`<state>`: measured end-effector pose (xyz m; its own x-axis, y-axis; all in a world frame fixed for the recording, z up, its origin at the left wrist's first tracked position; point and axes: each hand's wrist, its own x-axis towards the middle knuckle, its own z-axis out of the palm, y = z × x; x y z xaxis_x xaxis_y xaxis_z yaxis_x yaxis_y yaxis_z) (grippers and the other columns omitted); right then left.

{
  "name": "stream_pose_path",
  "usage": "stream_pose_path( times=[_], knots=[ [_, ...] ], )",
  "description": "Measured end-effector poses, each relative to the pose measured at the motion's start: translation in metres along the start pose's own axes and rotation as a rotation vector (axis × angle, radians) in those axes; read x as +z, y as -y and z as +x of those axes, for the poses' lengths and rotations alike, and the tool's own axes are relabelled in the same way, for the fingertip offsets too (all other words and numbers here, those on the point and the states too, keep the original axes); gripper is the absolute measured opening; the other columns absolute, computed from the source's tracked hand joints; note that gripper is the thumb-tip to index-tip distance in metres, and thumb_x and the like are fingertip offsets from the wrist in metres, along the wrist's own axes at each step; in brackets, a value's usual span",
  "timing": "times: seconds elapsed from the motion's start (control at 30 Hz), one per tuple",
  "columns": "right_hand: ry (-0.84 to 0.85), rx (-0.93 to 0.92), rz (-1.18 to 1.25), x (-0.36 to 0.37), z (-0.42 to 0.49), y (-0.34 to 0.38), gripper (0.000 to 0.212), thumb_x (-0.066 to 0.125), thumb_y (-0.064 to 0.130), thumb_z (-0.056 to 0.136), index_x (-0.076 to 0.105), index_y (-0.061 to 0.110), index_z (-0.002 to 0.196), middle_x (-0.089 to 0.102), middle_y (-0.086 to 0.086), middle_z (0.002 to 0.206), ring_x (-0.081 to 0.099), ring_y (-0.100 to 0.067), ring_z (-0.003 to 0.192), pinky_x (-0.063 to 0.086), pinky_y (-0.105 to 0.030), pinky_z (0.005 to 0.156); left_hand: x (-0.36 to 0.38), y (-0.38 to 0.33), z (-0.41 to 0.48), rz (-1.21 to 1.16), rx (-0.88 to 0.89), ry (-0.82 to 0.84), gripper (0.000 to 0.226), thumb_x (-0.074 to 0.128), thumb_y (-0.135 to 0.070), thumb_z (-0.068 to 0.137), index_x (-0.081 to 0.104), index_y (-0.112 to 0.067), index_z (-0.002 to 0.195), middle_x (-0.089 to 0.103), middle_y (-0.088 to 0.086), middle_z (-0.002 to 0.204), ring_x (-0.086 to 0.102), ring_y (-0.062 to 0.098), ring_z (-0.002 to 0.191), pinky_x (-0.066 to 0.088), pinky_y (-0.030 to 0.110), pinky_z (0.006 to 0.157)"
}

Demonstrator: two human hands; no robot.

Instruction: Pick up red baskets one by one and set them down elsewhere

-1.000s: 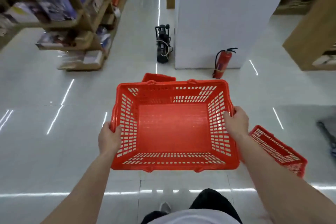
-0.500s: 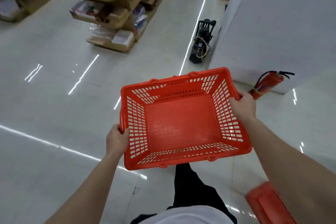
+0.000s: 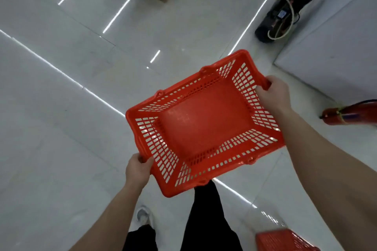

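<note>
— How do we hold the red basket (image 3: 204,126)?
— Our left hand (image 3: 138,169) grips its near-left rim, our right hand (image 3: 273,93) its far-right end, fingers curled.
— Which way does it run?
— Long axis slants from near-left toward the fire extinguisher (image 3: 350,115), mouth up, above the floor (image 3: 61,128).

Even overhead light, white strip reflections streaking the glossy floor (image 3: 61,128) — soft faint shadows, wide-angle bending at the edges, slight motion blur — lower-right second basket (image 3: 285,239) smeared
</note>
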<state>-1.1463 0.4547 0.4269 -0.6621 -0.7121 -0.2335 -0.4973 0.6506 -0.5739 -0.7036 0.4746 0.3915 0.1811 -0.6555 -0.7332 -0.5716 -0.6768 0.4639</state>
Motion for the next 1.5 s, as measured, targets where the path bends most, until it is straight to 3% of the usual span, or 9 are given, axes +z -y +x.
stream_pose_path(
  times=[0.17, 0.3, 0.4, 0.57, 0.77, 0.93, 1.1, 1.3, 1.5],
  knots=[
    [0.066, -0.028, -0.033, 0.045, 0.052, -0.023, 0.037, 0.058, 0.027, 0.081, 0.068, 0.012, 0.113, 0.07, -0.009, 0.102, 0.063, -0.023, 0.089, 0.049, -0.033, 0.082, 0.031, 0.003, 0.024, -0.06, -0.13, 0.107, 0.026, 0.065, -0.021, 0.095, 0.056, -0.015, 0.118, 0.069, 0.005, 0.109, 0.069, 0.025, 0.094, 0.057, 0.049, 0.086],
    [0.171, 0.046, -0.039, 0.069, 0.074, -0.045, 0.044, 0.059, 0.032, 0.079, 0.062, 0.014, 0.119, 0.065, -0.006, 0.107, 0.058, -0.021, 0.089, 0.042, -0.03, 0.081, 0.053, 0.006, 0.031, 0.048, -0.13, 0.215, 0.025, 0.068, -0.025, 0.092, 0.058, -0.019, 0.114, 0.07, -0.001, 0.106, 0.069, 0.018, 0.09, 0.056, 0.034, 0.075],
    [0.26, 0.043, -0.141, 0.08, 0.079, -0.06, 0.041, 0.062, 0.028, 0.081, 0.061, 0.01, 0.118, 0.061, -0.011, 0.104, 0.062, -0.033, 0.094, 0.044, -0.033, 0.077, 0.065, 0.008, 0.031, 0.051, -0.206, 0.308, 0.03, 0.07, -0.029, 0.091, 0.059, -0.015, 0.115, 0.071, 0.002, 0.104, 0.07, 0.022, 0.091, 0.056, 0.04, 0.079],
    [0.279, -0.005, -0.189, 0.089, 0.092, -0.06, 0.049, 0.057, 0.038, 0.094, 0.047, 0.01, 0.133, 0.057, -0.018, 0.126, 0.057, -0.038, 0.114, 0.045, -0.043, 0.091, 0.069, 0.009, 0.032, -0.033, -0.232, 0.234, 0.03, 0.057, -0.044, 0.097, 0.059, -0.019, 0.113, 0.071, -0.002, 0.104, 0.071, 0.02, 0.089, 0.054, 0.037, 0.077],
    [0.32, -0.089, -0.273, 0.077, 0.104, -0.048, 0.06, 0.058, 0.04, 0.088, 0.041, 0.012, 0.139, 0.053, -0.019, 0.13, 0.054, -0.039, 0.116, 0.044, -0.047, 0.095, 0.07, -0.001, 0.034, 0.001, -0.127, 0.048, 0.041, 0.048, -0.054, 0.097, 0.067, -0.018, 0.089, 0.074, 0.001, 0.08, 0.071, 0.02, 0.074, 0.058, 0.037, 0.071],
    [0.429, -0.077, -0.195, 0.09, 0.098, -0.053, 0.072, 0.061, 0.035, 0.088, 0.03, 0.014, 0.15, 0.046, -0.017, 0.144, 0.049, -0.035, 0.128, 0.042, -0.051, 0.104, 0.081, -0.002, 0.058, 0.054, -0.141, 0.104, 0.04, 0.052, -0.044, 0.099, 0.06, -0.012, 0.121, 0.07, 0.008, 0.112, 0.066, 0.024, 0.092, 0.055, 0.047, 0.086],
    [0.407, -0.171, -0.362, 0.112, 0.082, -0.046, 0.081, 0.062, 0.034, 0.089, 0.021, 0.013, 0.156, 0.036, -0.02, 0.15, 0.037, -0.04, 0.134, 0.038, -0.051, 0.103, 0.087, 0.004, 0.066, 0.202, -0.126, 0.06, 0.081, 0.06, -0.051, 0.092, 0.025, -0.013, 0.155, 0.044, 0.009, 0.151, 0.049, 0.031, 0.132, 0.039, 0.048, 0.108],
    [0.467, -0.183, -0.488, 0.101, 0.047, -0.012, 0.076, 0.062, 0.043, 0.089, 0.032, 0.014, 0.152, 0.041, -0.017, 0.147, 0.04, -0.038, 0.131, 0.042, -0.051, 0.101, 0.069, -0.011, 0.044, 0.305, 0.019, 0.063, 0.089, 0.064, -0.059, 0.086, 0.026, -0.016, 0.155, 0.036, 0.004, 0.158, 0.043, 0.028, 0.137, 0.04, 0.049, 0.108],
    [0.533, -0.308, -0.593, 0.09, -0.036, 0.068, 0.072, 0.062, 0.047, 0.087, 0.039, 0.016, 0.148, 0.046, -0.014, 0.142, 0.045, -0.037, 0.126, 0.043, -0.049, 0.1, -0.005, -0.017, 0.0, 0.152, 0.075, 0.002, 0.084, 0.065, -0.058, 0.084, 0.033, -0.018, 0.152, 0.041, 0.0, 0.154, 0.043, 0.022, 0.137, 0.039, 0.046, 0.11]
  ],
)
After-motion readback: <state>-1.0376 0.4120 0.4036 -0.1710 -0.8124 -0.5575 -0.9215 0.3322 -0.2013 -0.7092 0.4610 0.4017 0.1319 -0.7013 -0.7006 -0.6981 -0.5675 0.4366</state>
